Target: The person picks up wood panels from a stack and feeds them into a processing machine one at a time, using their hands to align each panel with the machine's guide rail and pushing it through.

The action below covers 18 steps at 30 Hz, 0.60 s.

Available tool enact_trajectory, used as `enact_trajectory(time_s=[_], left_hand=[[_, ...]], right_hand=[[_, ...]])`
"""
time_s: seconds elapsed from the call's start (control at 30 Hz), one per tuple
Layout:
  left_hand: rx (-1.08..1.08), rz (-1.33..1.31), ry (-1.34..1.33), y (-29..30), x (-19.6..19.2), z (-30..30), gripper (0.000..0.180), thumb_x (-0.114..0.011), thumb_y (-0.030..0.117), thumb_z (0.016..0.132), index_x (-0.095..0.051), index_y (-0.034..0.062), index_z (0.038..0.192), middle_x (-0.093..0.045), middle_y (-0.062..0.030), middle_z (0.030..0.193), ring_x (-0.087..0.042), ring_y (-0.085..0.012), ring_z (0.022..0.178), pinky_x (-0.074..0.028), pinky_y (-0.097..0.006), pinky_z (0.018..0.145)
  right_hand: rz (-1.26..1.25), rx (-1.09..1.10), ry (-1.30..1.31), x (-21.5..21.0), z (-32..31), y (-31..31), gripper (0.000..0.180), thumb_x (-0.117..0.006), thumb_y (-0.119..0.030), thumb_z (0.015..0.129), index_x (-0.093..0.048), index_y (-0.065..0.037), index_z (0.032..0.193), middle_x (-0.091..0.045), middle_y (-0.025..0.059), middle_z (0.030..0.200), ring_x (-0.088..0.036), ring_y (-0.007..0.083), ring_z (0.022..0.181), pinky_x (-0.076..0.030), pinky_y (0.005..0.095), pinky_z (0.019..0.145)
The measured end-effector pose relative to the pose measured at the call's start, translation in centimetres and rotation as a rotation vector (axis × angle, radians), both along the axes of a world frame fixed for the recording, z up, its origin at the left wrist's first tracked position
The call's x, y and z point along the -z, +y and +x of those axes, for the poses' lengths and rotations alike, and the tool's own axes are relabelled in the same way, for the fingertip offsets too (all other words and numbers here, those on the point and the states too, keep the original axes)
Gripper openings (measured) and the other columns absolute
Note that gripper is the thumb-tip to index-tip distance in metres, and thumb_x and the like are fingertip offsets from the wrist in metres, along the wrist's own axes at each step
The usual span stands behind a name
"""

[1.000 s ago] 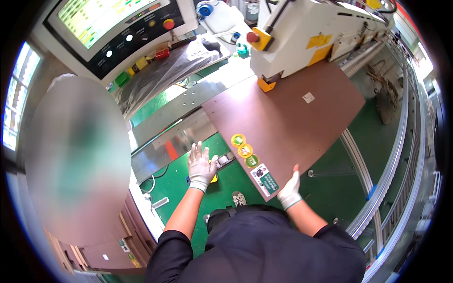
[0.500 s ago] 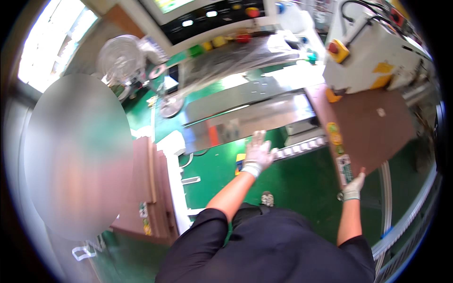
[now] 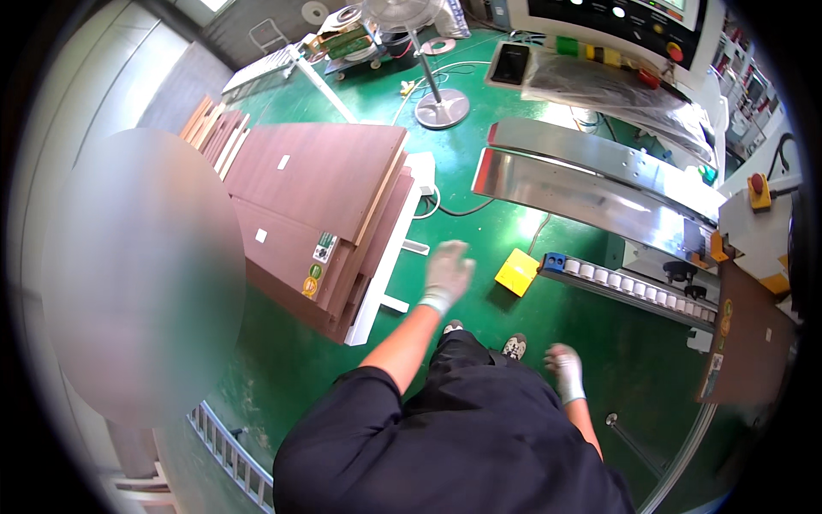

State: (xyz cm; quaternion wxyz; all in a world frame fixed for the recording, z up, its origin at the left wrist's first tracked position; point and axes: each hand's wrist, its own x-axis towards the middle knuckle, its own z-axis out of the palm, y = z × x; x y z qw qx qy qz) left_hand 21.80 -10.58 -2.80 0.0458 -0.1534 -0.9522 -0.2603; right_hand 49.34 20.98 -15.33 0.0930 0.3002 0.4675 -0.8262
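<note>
Though flat, brown panels [image 3: 330, 176] longest crosswise, labels [image 3: 324, 247] rightward.

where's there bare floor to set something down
Bare floor lies between the stacked boards and the left sleeve, and between the right hand and the rollers. Crowded: the rollers' right end, by the machine and lone board.
</note>
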Motion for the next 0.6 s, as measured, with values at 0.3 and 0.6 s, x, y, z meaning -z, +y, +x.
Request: enact_trajectory(time_s=[0.3, 0.6], left_hand=[[-1.445, 0.559, -0.225, -31.9, 1.4, 3.5, 0.080, -0.074, 0.039, 0.090, -0.039, -0.0061, 0.147, -0.047, -0.0294, 0.145, -0.041, -0.0401, 0.141, -0.032, -0.045, 0.120], [-1.158, 1.164, -0.306, -35.6, 2.8, 6.9, 0.037, -0.066, 0.031, 0.099, -0.051, 0.0041, 0.119, -0.058, -0.0097, 0.107, -0.059, -0.0155, 0.091, -0.054, -0.033, 0.076]], right_hand=[[0.980, -0.768, -0.062, -6.4, -10.8, -5.6, 0.039, -0.068, -0.032, 0.093, -0.069, -0.001, 0.116, -0.072, 0.0182, 0.111, -0.069, 0.0287, 0.104, -0.052, 0.0354, 0.092], [0.633, -0.423, -0.101, -0.9, -15.1, -8.4, 0.028, -0.059, -0.024, 0.102, -0.064, -0.002, 0.118, -0.068, 0.0041, 0.092, -0.060, 0.0119, 0.074, -0.048, 0.0260, 0.065]])
